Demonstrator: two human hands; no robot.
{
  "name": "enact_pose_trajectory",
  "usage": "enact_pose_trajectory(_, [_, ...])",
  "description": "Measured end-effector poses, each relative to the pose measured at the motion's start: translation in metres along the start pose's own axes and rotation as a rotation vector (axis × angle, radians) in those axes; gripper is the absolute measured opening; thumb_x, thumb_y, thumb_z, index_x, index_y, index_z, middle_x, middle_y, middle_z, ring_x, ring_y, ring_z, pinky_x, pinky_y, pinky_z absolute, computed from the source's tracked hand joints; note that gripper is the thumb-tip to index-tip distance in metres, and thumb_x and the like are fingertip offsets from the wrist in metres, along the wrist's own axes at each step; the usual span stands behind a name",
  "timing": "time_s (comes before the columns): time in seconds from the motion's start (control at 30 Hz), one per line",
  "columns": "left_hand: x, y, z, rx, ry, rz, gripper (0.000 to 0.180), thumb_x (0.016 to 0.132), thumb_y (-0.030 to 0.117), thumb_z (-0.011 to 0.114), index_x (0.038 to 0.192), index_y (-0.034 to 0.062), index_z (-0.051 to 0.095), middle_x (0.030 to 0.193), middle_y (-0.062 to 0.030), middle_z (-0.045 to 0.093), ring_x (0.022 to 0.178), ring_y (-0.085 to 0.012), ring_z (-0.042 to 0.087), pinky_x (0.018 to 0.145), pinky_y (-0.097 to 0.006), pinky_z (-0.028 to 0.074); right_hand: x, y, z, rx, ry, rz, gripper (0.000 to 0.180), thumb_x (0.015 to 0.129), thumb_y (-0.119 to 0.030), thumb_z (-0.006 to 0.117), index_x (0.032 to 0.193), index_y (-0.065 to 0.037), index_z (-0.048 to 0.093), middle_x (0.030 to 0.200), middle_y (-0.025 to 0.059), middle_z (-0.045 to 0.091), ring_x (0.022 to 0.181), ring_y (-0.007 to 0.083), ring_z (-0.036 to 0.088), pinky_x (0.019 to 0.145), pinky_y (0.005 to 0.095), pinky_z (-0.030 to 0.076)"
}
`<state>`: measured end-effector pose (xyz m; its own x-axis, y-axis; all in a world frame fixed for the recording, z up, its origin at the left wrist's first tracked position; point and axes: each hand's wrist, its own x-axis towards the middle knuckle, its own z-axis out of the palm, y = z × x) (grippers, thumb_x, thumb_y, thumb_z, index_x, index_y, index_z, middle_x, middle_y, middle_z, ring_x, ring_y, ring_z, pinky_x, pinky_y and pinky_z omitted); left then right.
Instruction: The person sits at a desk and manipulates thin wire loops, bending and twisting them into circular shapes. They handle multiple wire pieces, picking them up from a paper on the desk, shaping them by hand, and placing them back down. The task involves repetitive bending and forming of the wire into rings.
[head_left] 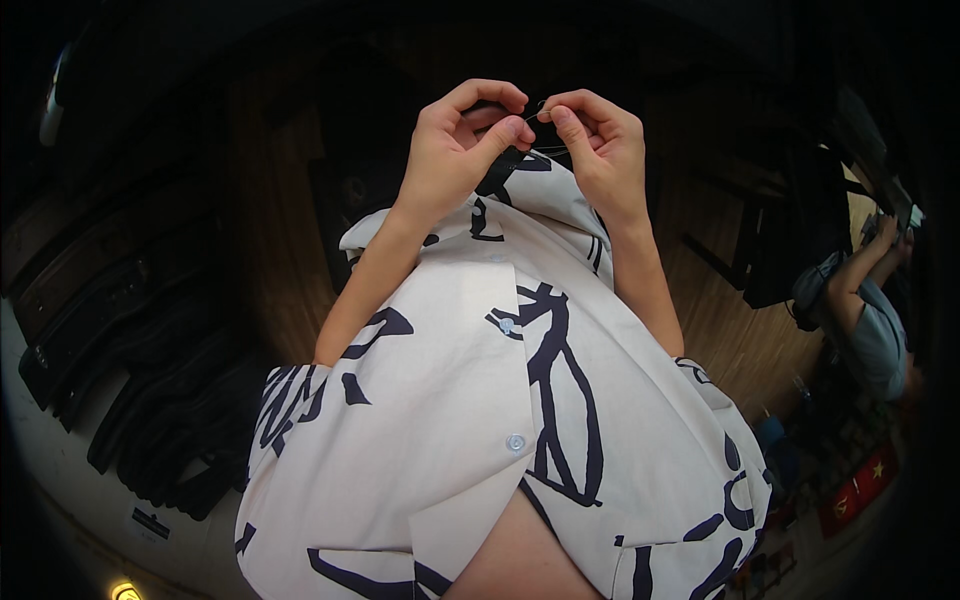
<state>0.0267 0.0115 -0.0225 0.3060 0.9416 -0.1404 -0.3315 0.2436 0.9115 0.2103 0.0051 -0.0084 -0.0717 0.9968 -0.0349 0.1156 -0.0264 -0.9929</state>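
Both hands are raised close together in front of the white shirt point(450, 320) with dark line drawings that I wear. A thin pale strand point(536, 116) runs between my fingertips; whether it is thread, string or wire I cannot tell. My right hand point(604, 145) pinches it between thumb and forefinger. The thumb of my left hand point(455, 140) lies against its other fingers at the strand's left end, with the forefinger curved above. Another fine length point(550, 149) shows just below, between the hands. Something black point(497, 178) sits under my left fingers, mostly hidden by them.
Several dark, long curved shapes point(160, 420) line the left side. On the right a person in a light blue top point(875, 335) has their arms forward. A dark piece of furniture point(765, 245) stands on the wooden floor point(710, 300). A red flag point(858, 490) is lower right.
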Motion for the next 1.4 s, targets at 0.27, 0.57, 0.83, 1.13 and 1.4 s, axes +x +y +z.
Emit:
enact_pose_trajectory(0.27, [0.003, -0.004, 0.004, 0.215, -0.024, 0.128, 0.017, 0.089, -0.004, 0.070, 0.106, -0.0053, 0.072, 0.104, -0.0096, 0.065, 0.084, -0.0150, 0.070, 0.077, -0.025, 0.061, 0.002, -0.002, -0.006, 0.065, -0.141, 0.018, 0.012, 0.097, -0.008, 0.063, 0.093, 0.003, 0.068, 0.081, 0.0039, 0.070, 0.075, 0.0056, 0.063, 0.065, 0.0177, 0.048])
enact_pose_trajectory(0.57, [0.003, -0.001, 0.008, 0.357, 0.082, 0.270, 0.006, 0.087, -0.004, 0.072, 0.093, -0.0055, 0.073, 0.099, -0.0091, 0.067, 0.077, -0.0133, 0.069, 0.071, -0.024, 0.061, 0.005, 0.004, -0.008, 0.252, -0.243, 0.163, 0.018, 0.099, -0.015, 0.061, 0.091, 0.001, 0.065, 0.078, -0.0011, 0.061, 0.066, 0.0019, 0.047, 0.057, 0.0184, 0.036])
enact_pose_trajectory(0.83, [0.006, -0.004, 0.003, 0.243, -0.039, 0.174, 0.005, 0.092, -0.001, 0.067, 0.094, -0.0051, 0.068, 0.098, -0.0065, 0.062, 0.084, -0.0122, 0.063, 0.075, -0.025, 0.056, 0.009, 0.001, -0.005, 0.114, -0.145, 0.109, 0.013, 0.095, -0.011, 0.067, 0.094, 0.002, 0.065, 0.068, -0.0040, 0.057, 0.059, 0.0011, 0.043, 0.053, 0.0190, 0.034])
enact_pose_trajectory(1.13, [0.007, -0.007, 0.002, 0.130, -0.043, 0.070, 0.003, 0.093, -0.005, 0.064, 0.096, -0.0056, 0.064, 0.101, -0.0051, 0.057, 0.083, -0.0125, 0.062, 0.073, -0.026, 0.053, 0.006, 0.003, -0.001, -0.022, -0.025, 0.011, 0.010, 0.091, -0.004, 0.071, 0.096, 0.004, 0.072, 0.077, 0.0045, 0.071, 0.072, 0.0056, 0.065, 0.064, 0.0185, 0.049])
enact_pose_trajectory(1.4, [0.005, -0.004, 0.014, 0.694, 0.081, 0.502, 0.019, 0.075, -0.010, 0.074, 0.089, 0.0032, 0.074, 0.100, -0.0068, 0.063, 0.087, -0.0186, 0.070, 0.071, -0.029, 0.059, 0.001, 0.014, -0.020, 0.414, -0.086, 0.218, 0.015, 0.093, -0.010, 0.069, 0.097, 0.005, 0.072, 0.077, 0.0036, 0.069, 0.065, 0.0058, 0.057, 0.061, 0.0186, 0.045])
